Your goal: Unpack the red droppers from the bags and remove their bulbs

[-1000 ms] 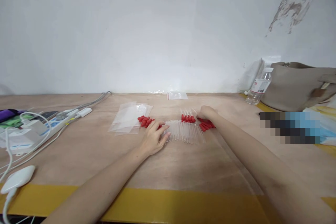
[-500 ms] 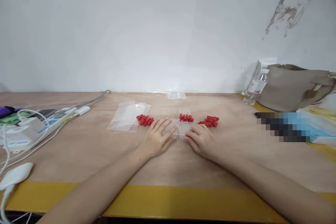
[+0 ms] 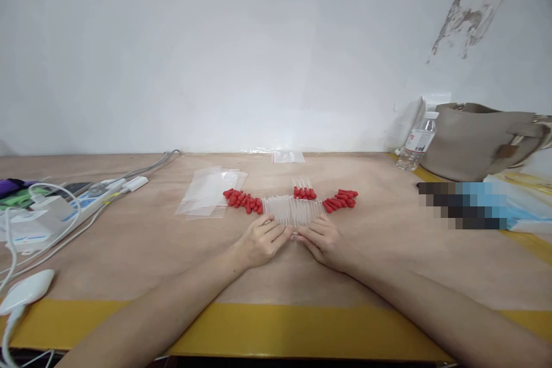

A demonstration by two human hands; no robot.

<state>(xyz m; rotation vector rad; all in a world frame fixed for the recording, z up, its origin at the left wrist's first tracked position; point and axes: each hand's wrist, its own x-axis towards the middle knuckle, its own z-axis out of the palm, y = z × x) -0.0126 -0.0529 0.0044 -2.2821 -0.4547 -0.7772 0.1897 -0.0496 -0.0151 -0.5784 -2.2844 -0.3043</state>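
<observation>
A row of thin clear tubes (image 3: 282,210) lies side by side on the table, pointing away from me. My left hand (image 3: 265,238) is closed at the near left end of the row, its fingertips on the tubes. My right hand (image 3: 321,237) is closed at the near right end, its thumb close to the left thumb. Just beyond the row lie several droppers with red rubber bulbs (image 3: 304,192) and clear stems. Loose red rubber bulbs (image 3: 244,200) lie left of the tubes, and another group of red bulbs (image 3: 342,200) lies to their right. The tubes' near ends are partly hidden by my fingers.
Clear plastic bags (image 3: 204,190) lie at left, with another bag (image 3: 288,156) near the wall. A power strip (image 3: 81,204) with cables and a white adapter (image 3: 28,290) occupy the left side. A water bottle (image 3: 417,141), a grey handbag (image 3: 470,144) and blue-white packaging (image 3: 517,207) stand at right.
Both hands have drawn back slightly toward me and closer together at the near ends of the tubes. More of the tubes and the left bulbs now shows.
</observation>
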